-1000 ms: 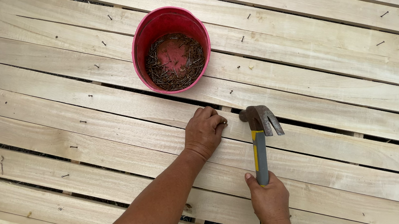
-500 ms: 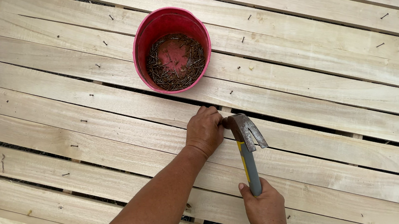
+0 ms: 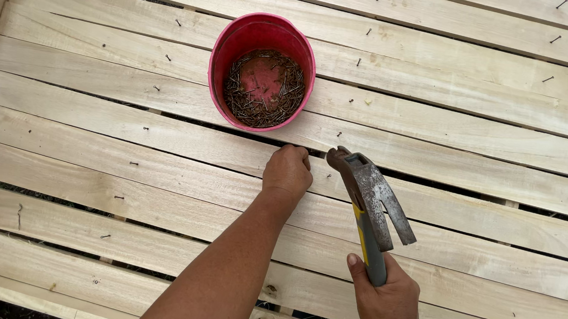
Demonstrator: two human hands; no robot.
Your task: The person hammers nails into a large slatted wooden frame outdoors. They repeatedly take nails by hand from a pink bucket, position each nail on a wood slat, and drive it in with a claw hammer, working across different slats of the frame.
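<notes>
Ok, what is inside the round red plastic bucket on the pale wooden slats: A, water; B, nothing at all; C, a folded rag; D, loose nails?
D: the round red plastic bucket holds a ring of small dark loose nails around its bare red bottom, and it stands on the pale wooden slats.

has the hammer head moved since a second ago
Yes. The hammer head swung left toward the left hand and the red bucket, with its handle tilted in the right hand.
</notes>
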